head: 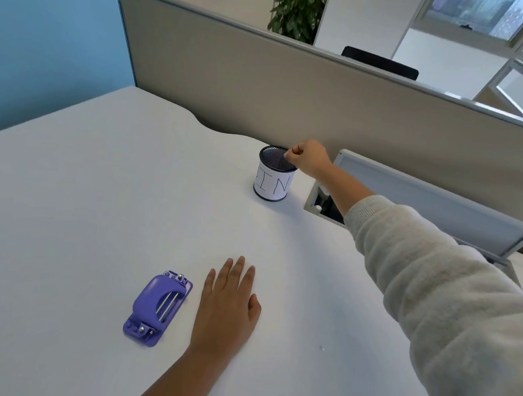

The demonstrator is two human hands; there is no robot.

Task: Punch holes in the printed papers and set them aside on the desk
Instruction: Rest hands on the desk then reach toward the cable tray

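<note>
Item: hole punch [158, 308], purple, two-hole. We find it lying flat on the white desk [88, 188], near the front edge and left of centre. Its long axis runs on a diagonal, from near-left to far-right; the lever side faces left.

Item: left hand [229, 305]. We hold it palm down on the desk, fingers straight and relaxed, grasping nothing. It lies just beside the punch, on the punch's right, not touching it. This is plainly the nearer hand to the tool.

Item: right hand [309, 159]. We have it stretched well forward, sleeve [431, 282] across the right of the view, fingers curled in a pinch at the far rim of the mesh cup [274, 175]. Whether something small is held between the fingertips, or the rim itself, we cannot tell.

Item: mesh cup, black wire, wrapped in a white label with handwritten letters. It stands upright near the desk partition [260, 85], well apart from the punch.

Item: printed papers. None visible anywhere on the desk.

Note on the coming move: we judge the punch reachable by a short leftward shift of the left hand; the right hand must travel back across the desk to help.
</note>
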